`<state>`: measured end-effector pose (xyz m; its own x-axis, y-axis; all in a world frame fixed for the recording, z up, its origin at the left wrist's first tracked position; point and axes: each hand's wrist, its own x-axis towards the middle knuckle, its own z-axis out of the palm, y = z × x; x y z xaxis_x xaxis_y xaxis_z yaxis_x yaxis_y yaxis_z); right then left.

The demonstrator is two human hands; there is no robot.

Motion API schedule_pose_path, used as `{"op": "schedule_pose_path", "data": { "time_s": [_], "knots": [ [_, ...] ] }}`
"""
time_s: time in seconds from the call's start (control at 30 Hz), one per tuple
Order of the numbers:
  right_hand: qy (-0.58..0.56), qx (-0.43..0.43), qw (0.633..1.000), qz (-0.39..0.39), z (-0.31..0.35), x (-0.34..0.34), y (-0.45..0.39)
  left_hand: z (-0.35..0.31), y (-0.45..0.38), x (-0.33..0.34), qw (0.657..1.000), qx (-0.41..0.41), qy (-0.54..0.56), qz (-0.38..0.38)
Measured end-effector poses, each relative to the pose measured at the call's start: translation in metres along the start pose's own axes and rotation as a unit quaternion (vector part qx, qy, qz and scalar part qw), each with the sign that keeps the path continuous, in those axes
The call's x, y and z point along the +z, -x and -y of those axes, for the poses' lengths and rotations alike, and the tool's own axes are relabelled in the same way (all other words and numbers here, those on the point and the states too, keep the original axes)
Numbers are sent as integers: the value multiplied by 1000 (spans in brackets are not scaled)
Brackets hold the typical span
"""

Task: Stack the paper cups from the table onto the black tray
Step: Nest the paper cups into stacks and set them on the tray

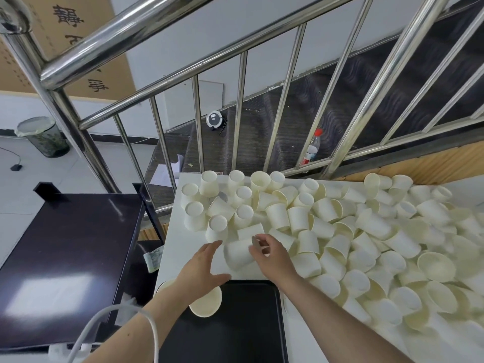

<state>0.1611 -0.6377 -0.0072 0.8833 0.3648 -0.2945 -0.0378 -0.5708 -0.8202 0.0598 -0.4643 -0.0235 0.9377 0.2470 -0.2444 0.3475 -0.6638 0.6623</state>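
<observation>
The right hand has a narrow grip pinching a toppled cup on the worktop, beside the black tray. The left hand hovers with fingers spread. Squeezing could crush the thin cup, or nudge neighbours off the edge.

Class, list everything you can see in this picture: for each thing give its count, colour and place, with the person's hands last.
paper cups: dozens, cream-white, heaped on the table
table: one, white, centre and right
black tray: one, near table edge
cup on tray: one, cream
railing: one, steel, behind table
bottle: one, clear, red cap, on stairs
bin: one, dark mesh, far left
left hand: open, over tray edge
right hand: fingers on a lying cup
</observation>
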Motion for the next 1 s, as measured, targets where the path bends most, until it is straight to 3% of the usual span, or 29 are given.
{"op": "schedule_pose_path", "data": {
  "time_s": [0.13,0.33,0.43,0.6,0.77,1.0],
  "knots": [
    [-206,121,970,48,0,-5,0,-11,-2,4,994,8,111,-17],
    [-310,161,932,94,-8,-11,5,-21,-4,4,971,15,239,-13],
    [-250,154,953,71,-7,-10,5,-23,-4,4,974,15,221,-49],
    [-28,83,993,-76,-20,-7,-4,-13,-3,-4,994,29,47,-90],
    [93,72,991,-61,-16,-4,-22,-3,-5,-13,991,-22,-117,-59],
    [126,97,986,-45,-4,8,-49,9,-19,-17,982,-60,-177,-23]
  ]
}}
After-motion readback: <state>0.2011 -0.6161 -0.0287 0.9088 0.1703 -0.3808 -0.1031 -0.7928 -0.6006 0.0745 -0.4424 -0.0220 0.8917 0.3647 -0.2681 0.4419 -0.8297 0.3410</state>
